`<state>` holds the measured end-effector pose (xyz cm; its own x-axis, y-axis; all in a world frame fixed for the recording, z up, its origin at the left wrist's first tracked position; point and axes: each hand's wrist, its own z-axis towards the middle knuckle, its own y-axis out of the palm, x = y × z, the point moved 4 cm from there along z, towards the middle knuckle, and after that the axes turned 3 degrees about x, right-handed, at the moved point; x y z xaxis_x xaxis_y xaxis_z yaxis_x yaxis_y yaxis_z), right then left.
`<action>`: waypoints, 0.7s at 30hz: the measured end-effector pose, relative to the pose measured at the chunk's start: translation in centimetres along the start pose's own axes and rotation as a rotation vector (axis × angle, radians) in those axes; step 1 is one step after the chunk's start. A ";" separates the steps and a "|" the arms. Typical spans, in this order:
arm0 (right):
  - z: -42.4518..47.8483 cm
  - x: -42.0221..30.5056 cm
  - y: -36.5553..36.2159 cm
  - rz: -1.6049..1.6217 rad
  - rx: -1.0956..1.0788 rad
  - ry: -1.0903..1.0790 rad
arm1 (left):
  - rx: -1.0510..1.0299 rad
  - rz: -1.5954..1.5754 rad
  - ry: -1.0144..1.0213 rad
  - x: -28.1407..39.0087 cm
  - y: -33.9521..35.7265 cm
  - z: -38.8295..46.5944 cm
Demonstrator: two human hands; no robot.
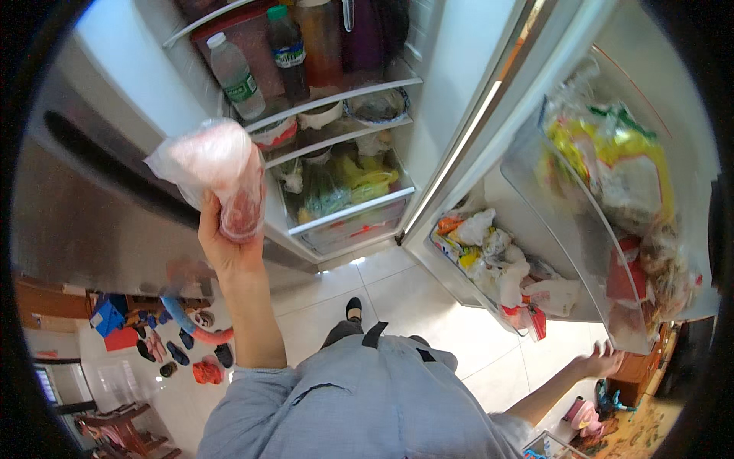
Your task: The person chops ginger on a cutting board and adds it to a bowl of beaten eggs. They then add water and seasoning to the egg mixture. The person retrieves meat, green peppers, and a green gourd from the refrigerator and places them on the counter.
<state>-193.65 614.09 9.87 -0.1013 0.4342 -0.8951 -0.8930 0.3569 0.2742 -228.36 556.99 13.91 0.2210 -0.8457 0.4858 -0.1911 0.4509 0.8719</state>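
My left hand (221,235) is raised in front of the open refrigerator, gripping a clear plastic bag of pinkish, frosty-looking meat (218,166). The bag is level with the lower shelves and hides part of the closed left door's dark handle recess (114,158). Out to the right, my right hand (599,362) has its fingers apart and holds nothing. It is just below the lower end of the clear door bin (642,321) on the open right door; whether the fingertips touch the door cannot be made out.
Inside stand a clear water bottle (236,80) and a dark bottle with a green cap (288,54). A bowl (375,106) sits on a shelf above the drawer (355,209) of bagged produce. Bagged items (487,246) fill the lower door bin. Several shoes (178,353) lie at left.
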 end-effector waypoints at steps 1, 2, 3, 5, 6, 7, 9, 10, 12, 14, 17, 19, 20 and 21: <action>5.0 3.9 -0.3 0.076 -0.072 -0.128 | -0.010 -0.017 -0.064 -0.1 -1.7 -1.0; 6.4 5.5 2.3 0.219 -0.279 -0.159 | 0.043 -0.028 -0.080 0.1 -2.8 -2.9; 7.3 7.0 4.6 0.295 -0.414 -0.136 | 0.101 -0.051 -0.091 0.2 -4.0 -4.9; 9.9 8.7 8.8 0.369 -0.593 0.005 | 0.074 -0.155 -0.166 -0.2 -5.8 -8.6; 10.4 9.6 10.3 0.401 -0.653 0.069 | -0.011 -0.219 -0.209 -0.1 -6.5 -10.5; 10.3 10.6 11.2 0.424 -0.702 0.135 | -0.096 -0.272 -0.256 0.2 -6.6 -12.5; 9.8 11.8 12.1 0.467 -0.762 0.218 | -0.066 -0.311 -0.260 0.5 -7.2 -16.5; 9.8 12.3 12.2 0.484 -0.774 0.243 | -0.042 -0.315 -0.251 0.7 -7.9 -18.2; 9.6 13.1 10.7 0.519 -0.770 0.276 | -0.021 -0.319 -0.259 1.1 -7.6 -21.1; 9.3 13.5 9.1 0.574 -0.763 0.324 | 0.003 -0.332 -0.244 1.6 -7.0 -24.2; 9.0 13.2 6.6 0.663 -0.754 0.390 | 0.090 -0.304 -0.209 3.0 -7.9 -28.0; 8.6 12.9 5.2 0.684 -0.694 0.363 | 0.119 -0.262 -0.185 4.7 -8.3 -29.8; 8.3 13.0 4.6 0.605 -0.603 0.269 | 0.120 -0.241 -0.169 5.5 -8.3 -30.7; 8.5 12.4 3.9 0.425 -0.556 0.019 | 0.115 -0.222 -0.163 6.1 -8.3 -31.4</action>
<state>-194.68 627.96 2.83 -0.4943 0.4260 -0.7578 -0.8658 -0.3190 0.3854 -195.39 557.06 11.56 0.1150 -0.9587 0.2600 -0.2640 0.2228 0.9384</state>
